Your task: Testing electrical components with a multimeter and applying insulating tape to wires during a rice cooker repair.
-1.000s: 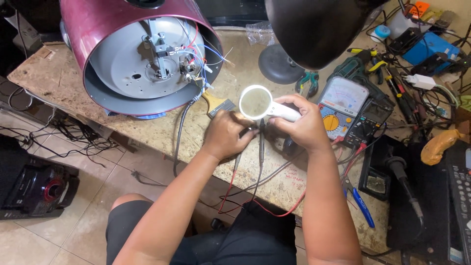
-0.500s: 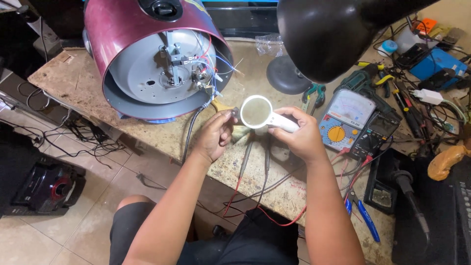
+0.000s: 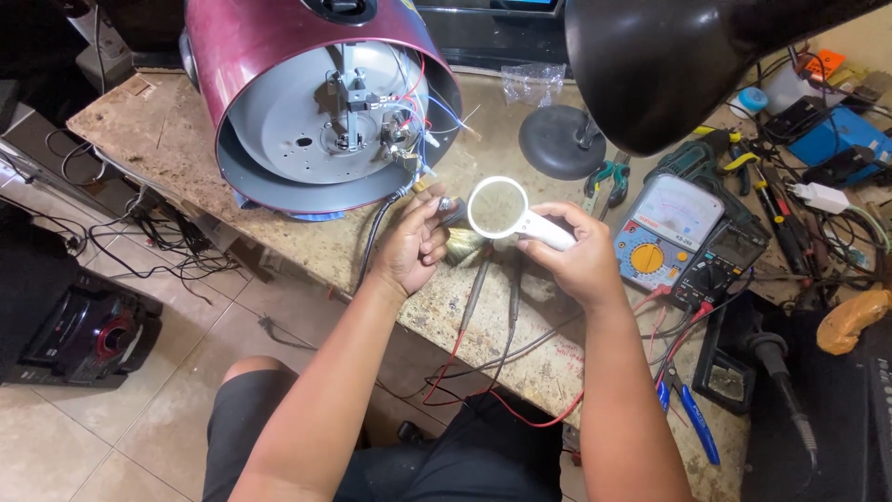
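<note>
Magnifying glass (image 3: 498, 208): a round lens in a white frame with a white handle, held just above the worktop, between the two hands and just in front of the open bottom of the cooker.
Right hand (image 3: 578, 262): wrapped around the white handle of the magnifying glass, fingers closed on it, lens end pointing toward the left hand.
Left hand (image 3: 412, 246): fingers curled, pinching a small metal part (image 3: 447, 204) at the fingertips; the part sits right beside the lens rim. What the part is cannot be told.
Cooker (image 3: 316, 98): a dark red round appliance lying on its side at the back left of the worktop, its grey underside open toward the person, with a bracket and red, blue and white wires showing in the middle.
Cable (image 3: 372, 246): a dark cord runs from the cooker's rim down past the left wrist and over the table edge.
Test leads (image 3: 483, 288): red and grey wires lie on the worktop below both hands and hang off the front edge.
Worktop (image 3: 158, 139): a worn, stained stone-like slab.
Meters: a pale analog meter (image 3: 662, 232) with an orange dial lies just right of the right hand; a black meter (image 3: 720, 265) lies against it.
Lamp (image 3: 688, 56): a black shade hangs over the top right, its round base (image 3: 556, 141) standing behind the lens.
Pliers (image 3: 606, 175): green-handled, beside the lamp base.
</note>
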